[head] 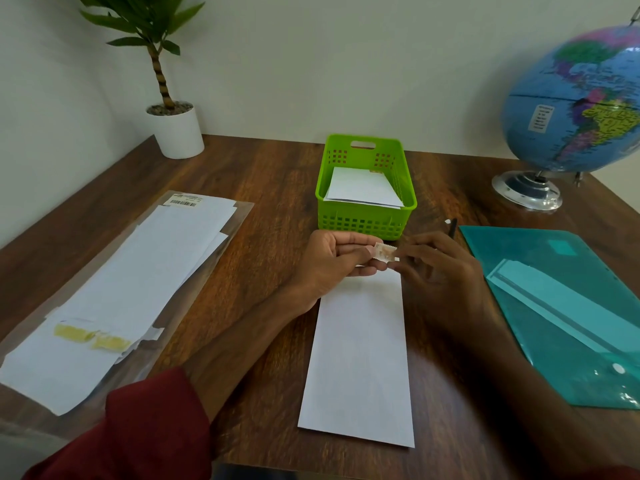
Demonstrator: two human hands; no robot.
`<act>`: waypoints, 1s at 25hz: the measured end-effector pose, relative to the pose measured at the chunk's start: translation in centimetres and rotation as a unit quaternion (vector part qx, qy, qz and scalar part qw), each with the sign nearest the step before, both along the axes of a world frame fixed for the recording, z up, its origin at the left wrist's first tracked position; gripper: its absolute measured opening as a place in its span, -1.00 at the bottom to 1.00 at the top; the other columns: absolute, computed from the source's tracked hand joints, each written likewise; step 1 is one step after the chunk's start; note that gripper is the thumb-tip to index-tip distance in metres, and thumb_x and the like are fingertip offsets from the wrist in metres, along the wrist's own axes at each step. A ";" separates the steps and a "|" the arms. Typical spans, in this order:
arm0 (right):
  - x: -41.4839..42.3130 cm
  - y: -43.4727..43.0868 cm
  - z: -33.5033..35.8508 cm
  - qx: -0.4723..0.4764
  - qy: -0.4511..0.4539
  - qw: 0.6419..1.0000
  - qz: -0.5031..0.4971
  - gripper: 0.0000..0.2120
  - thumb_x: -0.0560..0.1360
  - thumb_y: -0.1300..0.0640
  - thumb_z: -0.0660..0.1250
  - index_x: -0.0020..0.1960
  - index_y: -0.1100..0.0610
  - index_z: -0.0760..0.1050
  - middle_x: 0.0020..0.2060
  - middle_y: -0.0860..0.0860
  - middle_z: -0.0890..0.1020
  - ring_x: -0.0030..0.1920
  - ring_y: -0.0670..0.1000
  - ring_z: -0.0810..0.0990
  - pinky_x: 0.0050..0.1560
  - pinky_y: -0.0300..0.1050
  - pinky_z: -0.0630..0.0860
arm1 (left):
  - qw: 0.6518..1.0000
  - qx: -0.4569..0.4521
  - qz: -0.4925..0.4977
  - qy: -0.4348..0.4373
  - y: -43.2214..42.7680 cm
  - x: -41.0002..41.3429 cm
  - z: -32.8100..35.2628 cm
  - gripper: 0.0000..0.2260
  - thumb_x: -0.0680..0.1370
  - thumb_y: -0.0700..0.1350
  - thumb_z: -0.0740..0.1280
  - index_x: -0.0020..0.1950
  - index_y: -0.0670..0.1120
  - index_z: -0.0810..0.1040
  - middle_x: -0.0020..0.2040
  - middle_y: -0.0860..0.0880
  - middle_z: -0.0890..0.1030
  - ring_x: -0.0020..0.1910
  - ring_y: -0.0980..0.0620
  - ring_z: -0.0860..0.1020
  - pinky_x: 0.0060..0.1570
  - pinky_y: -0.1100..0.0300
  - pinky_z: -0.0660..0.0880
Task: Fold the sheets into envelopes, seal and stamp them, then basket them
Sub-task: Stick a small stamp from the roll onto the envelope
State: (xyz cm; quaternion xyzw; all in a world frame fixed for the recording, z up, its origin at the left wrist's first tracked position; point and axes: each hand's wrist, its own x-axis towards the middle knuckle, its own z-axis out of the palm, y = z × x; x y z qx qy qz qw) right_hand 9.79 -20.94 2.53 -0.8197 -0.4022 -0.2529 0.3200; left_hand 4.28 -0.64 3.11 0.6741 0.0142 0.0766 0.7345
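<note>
Maroon sleeve (138,431) at bottom left, pushed up, forearm angled toward table centre. Left hand (332,261) palm inward, thumb and fingers pinching stamp (384,252) just above far end of white envelope (360,355) lying flat on wooden table (263,188). Right hand (440,271) fingers curled, fingertips pinching stamp's right edge. Green basket (363,223) just beyond hands, white envelopes inside. Teal folder (571,306) at right.

**Soft, even indoor light, wide-angle warp**

Dim and diffuse, without hard shadows. Pale glare across the teal folder (568,306) right of the pinch. Slightly blurred throughout, worst on the globe (575,102) at the far-right edge. Bowed table edge (69,188) far left.
</note>
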 end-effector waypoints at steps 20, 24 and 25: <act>-0.5 0.6 0.7 0.140 0.370 0.918 0.019 -0.86 0.55 0.05 0.46 0.03 0.08 0.74 -0.25 -0.06 0.75 -0.38 -0.09 0.64 -0.28 -0.30 0.59 | 0.968 0.220 0.091 -0.085 -1.0 -0.2 -1.4 -0.85 0.55 -0.06 0.47 0.07 -0.08 0.73 -0.05 0.05 0.75 -0.12 0.17 0.71 -0.03 0.29 0.64; -0.3 0.6 0.6 0.170 0.397 0.902 0.010 -0.84 0.53 0.07 0.46 0.04 0.13 0.72 -0.16 -0.01 0.78 -0.24 -0.07 0.74 -0.21 -0.18 0.68 | 0.924 0.334 0.144 -0.116 -1.2 0.3 -2.1 -0.82 0.53 0.00 0.49 0.07 -0.05 0.71 0.10 0.08 0.70 0.01 0.23 0.63 0.01 0.56 0.46; -0.1 0.5 0.5 0.185 0.405 0.895 0.001 -0.83 0.52 0.05 0.47 0.04 0.12 0.72 -0.16 -0.01 0.78 -0.21 -0.03 0.75 -0.18 -0.12 0.70 | 0.908 0.373 0.138 -0.131 -1.0 0.6 -2.5 -0.79 0.52 0.01 0.49 0.10 -0.05 0.69 0.14 0.06 0.69 0.07 0.19 0.61 0.07 0.53 0.44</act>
